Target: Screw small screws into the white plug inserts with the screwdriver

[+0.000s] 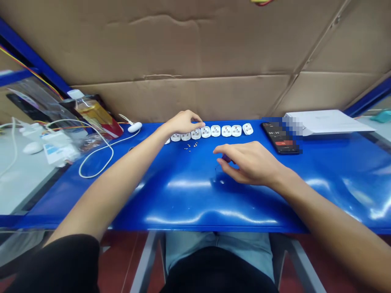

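Observation:
A row of white plug housings (pixel 226 130) with small holes and metal parts runs along the back of the blue table. My left hand (pixel 185 121) reaches over the row, thumb and forefinger closed together at the rear edge of one housing (pixel 205 132). Its other fingers are hidden behind the hand. Just in front of the row lie several tiny brass-coloured screws (pixel 195 145). Nearer to me, my right hand (pixel 252 162) is closed around a small screwdriver (pixel 226 158); its dark handle shows between thumb and forefinger, and its thin shaft points down above the table.
To the right, a phone (pixel 279 138) showing a timer lies beside a flat white box (pixel 330 121). At left are a bottle (pixel 94 112), a looped white cable (pixel 97 173) and a small white rounded device (pixel 135 127). Brown cardboard (pixel 195 53) walls off the back.

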Tool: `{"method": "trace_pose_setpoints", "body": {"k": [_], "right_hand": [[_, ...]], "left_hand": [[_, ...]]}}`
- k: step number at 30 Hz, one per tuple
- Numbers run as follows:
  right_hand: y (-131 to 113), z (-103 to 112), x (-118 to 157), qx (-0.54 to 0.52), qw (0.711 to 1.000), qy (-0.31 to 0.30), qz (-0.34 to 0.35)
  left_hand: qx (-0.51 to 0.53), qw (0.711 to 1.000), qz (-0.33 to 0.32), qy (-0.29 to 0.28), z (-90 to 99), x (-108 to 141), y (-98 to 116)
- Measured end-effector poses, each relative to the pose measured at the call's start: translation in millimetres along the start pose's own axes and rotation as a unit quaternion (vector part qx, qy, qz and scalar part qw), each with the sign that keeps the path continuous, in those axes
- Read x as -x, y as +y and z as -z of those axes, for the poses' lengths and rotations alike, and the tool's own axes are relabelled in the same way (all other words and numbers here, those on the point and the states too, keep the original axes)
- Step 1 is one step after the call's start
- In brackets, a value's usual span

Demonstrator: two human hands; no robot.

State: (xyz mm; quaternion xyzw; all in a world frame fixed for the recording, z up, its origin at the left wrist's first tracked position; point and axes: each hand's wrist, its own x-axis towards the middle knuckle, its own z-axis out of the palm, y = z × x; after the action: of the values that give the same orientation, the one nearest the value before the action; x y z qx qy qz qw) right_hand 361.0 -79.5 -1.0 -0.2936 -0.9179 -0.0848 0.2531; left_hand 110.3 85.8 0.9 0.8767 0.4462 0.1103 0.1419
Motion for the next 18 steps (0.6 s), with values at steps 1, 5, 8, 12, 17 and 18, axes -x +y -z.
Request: {"method": "trace_pose_setpoints", "body": {"k": [1,5,8,12,17,18], "right_hand": [[0.0,-0.2,0.2,0.001,1.000,0.001,0.002],[0.7,-1.4,0.9,-0.007,1.000,0.009,0.012],[0.7,-1.1,0.5,-0.017,1.000,0.008,0.017],[-0.3,1.2,-0.8,-0.002,1.000,-0.005,0.010],[-2.3,3.9,-2.3,0.021,0.999,-0.050,-0.005],[-2.5,4.0,-2.5,0.019,0.998,-0.055,-0.011]], "left_hand": [[0.003,1.000,-0.005,0.000,-3.0,-2.7,1.2],[0.001,1.000,-0.011,-0.005,-10.7,-12.8,5.8],[0.016,1.000,-0.026,0.003,-3.7,-10.0,12.7],[0.035,0.999,-0.025,0.015,9.1,21.5,32.5],[0.054,0.997,-0.057,-0.009,-5.5,81.0,56.9],[0.066,0.996,-0.060,-0.027,-10.3,89.8,59.1]]}}
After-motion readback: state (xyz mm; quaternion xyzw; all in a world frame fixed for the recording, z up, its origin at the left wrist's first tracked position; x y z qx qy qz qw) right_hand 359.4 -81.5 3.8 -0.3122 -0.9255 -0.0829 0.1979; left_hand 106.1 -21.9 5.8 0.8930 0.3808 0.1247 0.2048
